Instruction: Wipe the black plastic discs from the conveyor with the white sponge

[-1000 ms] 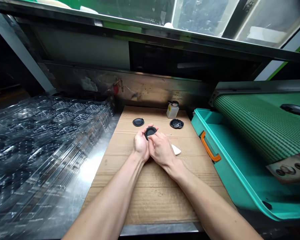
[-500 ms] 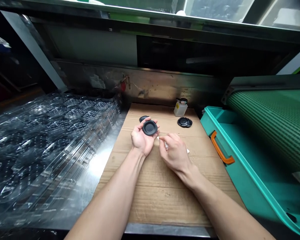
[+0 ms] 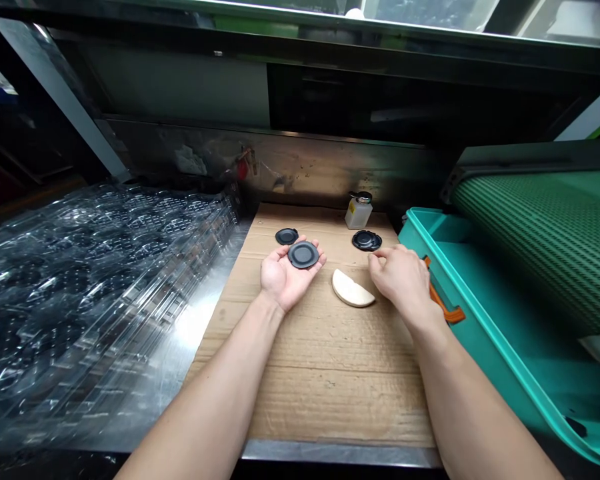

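My left hand [image 3: 283, 277] is palm up, its fingers bent behind a round black dish-like disc [image 3: 303, 255] that it holds with the hollow face upward. Farther right is my right hand [image 3: 401, 273], back upward, thumb and forefinger drawn together just below a black round part [image 3: 367, 241] on the cardboard. What its fingertips hold, if anything, is too small to make out. Between the hands lies a cream half-moon pad [image 3: 353, 289]. Another flat black disc [image 3: 287, 236] rests behind my left hand.
A small pump bottle [image 3: 359, 211] stands at the back of the cardboard sheet [image 3: 325, 380]. Clear plastic trays [image 3: 80, 287] are stacked on the left. A teal bin [image 3: 505, 360] with an orange handle [image 3: 447, 308] sits right, beside a green conveyor belt [image 3: 550, 233].
My right hand has moved right and away from the disc in my left hand, uncovering the half-moon pad. The small white tip at its fingers no longer shows. My left hand has tipped the disc flatter.
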Demonstrator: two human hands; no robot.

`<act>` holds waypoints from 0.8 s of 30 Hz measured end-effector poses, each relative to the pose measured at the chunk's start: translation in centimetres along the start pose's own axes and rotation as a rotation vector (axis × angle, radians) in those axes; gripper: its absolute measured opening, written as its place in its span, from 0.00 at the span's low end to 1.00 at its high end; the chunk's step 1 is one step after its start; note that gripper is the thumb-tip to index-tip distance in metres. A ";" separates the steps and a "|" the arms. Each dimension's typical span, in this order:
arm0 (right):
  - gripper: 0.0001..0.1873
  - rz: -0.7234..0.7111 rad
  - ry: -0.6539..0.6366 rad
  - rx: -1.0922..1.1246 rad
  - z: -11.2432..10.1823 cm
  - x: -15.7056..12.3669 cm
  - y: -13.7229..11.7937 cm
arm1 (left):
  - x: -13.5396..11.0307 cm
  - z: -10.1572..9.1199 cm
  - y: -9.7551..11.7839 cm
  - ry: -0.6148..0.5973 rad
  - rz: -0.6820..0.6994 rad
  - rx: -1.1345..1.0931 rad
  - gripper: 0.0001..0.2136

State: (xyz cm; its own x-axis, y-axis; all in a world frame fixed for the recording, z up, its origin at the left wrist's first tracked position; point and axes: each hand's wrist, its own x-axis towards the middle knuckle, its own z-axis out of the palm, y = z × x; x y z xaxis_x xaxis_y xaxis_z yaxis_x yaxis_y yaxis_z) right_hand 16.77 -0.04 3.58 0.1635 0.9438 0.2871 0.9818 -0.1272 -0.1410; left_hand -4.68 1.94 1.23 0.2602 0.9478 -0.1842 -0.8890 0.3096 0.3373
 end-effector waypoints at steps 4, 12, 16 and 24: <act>0.20 -0.161 -0.277 0.206 0.0 -0.7 -1.4 | 0.1 0.1 0.2 0.017 -0.031 -0.057 0.15; 0.18 -0.255 -0.311 0.344 0.3 -0.5 -0.7 | 0.4 -0.2 0.4 0.048 -0.023 0.015 0.16; 0.19 -0.266 -0.076 0.583 0.2 -0.8 -2.4 | 0.5 0.1 -0.7 0.037 -0.014 0.140 0.16; 0.24 -0.369 0.129 0.616 2.6 -3.4 -6.9 | -0.2 1.2 -2.7 -0.108 0.017 0.250 0.15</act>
State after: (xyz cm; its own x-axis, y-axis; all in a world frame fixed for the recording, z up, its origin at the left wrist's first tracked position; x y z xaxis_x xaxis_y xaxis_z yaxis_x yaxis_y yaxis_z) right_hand 9.18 -1.57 1.08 -0.1204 0.8440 0.5226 0.7491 0.4227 -0.5100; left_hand -1.90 0.96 1.44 0.2965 0.9515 -0.0815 -0.7768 0.2899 0.5591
